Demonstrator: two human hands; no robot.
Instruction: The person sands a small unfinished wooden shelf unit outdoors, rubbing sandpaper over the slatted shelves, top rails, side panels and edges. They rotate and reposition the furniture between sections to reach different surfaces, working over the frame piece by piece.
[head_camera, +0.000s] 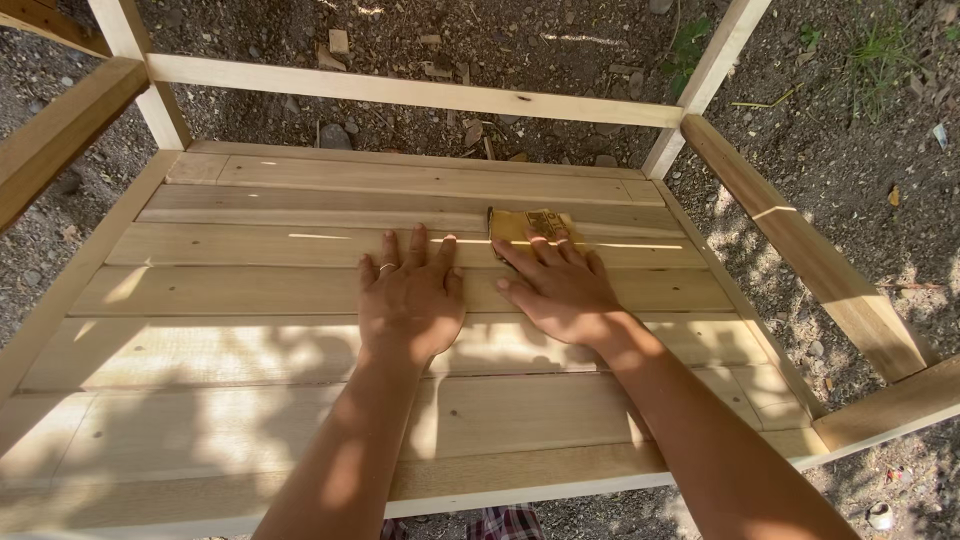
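Note:
My left hand (408, 295) lies flat, fingers spread, on the slatted wooden surface (250, 290) of a bare-wood frame; a ring shows on one finger. My right hand (558, 285) rests beside it, its fingers pressing down on a folded yellow sheet of sandpaper (525, 224) that lies on a slat just beyond the fingertips. Both forearms reach in from the bottom edge. The planks are pale, unfinished wood with narrow gaps between them.
The slats sit inside a frame with upright posts (712, 70) at the far corners, a cross rail (410, 92) behind and side rails (800, 245) left and right. Bare soil with stones, wood chips and a few weeds surrounds it. Dappled shade covers the near planks.

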